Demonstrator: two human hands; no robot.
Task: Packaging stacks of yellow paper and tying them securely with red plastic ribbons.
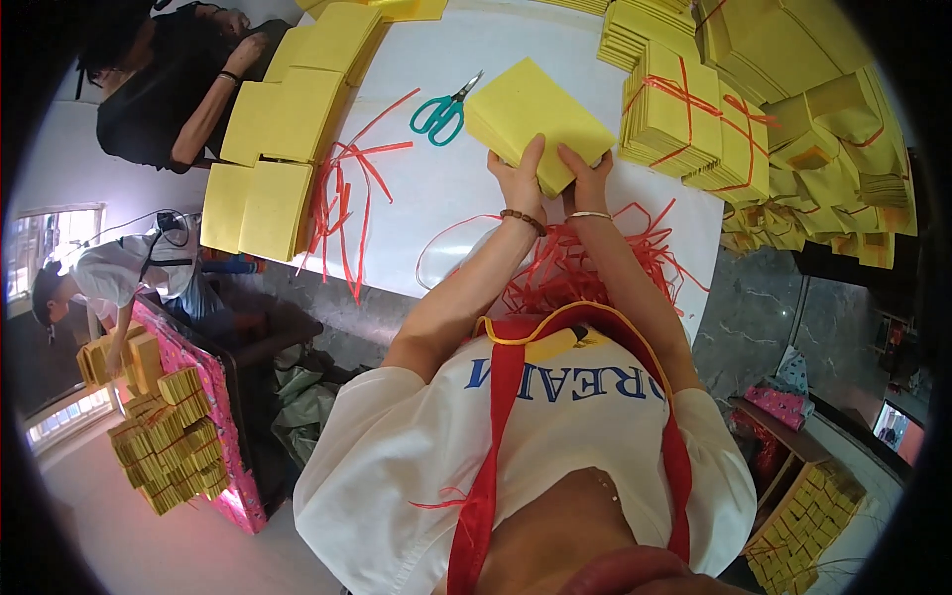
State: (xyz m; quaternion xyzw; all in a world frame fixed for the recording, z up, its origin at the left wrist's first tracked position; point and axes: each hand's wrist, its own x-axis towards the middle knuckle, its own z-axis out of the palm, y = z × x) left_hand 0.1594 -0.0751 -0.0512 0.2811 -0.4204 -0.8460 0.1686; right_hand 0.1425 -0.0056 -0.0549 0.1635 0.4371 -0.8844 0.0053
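Both of my hands hold a thick stack of yellow paper [535,109] above the white table [416,198]. My left hand [523,180] grips its near left corner, with the thumb on top. My right hand [589,182] closes on the near right corner, its thumb also on the upper face. The fingers underneath are partly hidden by the stack. Just left of it lies a pair of scissors [440,115] with teal handles. A tangled heap of red ribbon strips [565,273] rests at the table's near edge, below my wrists.
Yellow paper stacks [273,119] line the table's left side, beside loose red ribbons [342,193]. Bundles tied with red ribbon [674,109] stand at the right. A person in black [174,84] sits at far left; another in white [129,263] bends over a pink-covered table [233,466].
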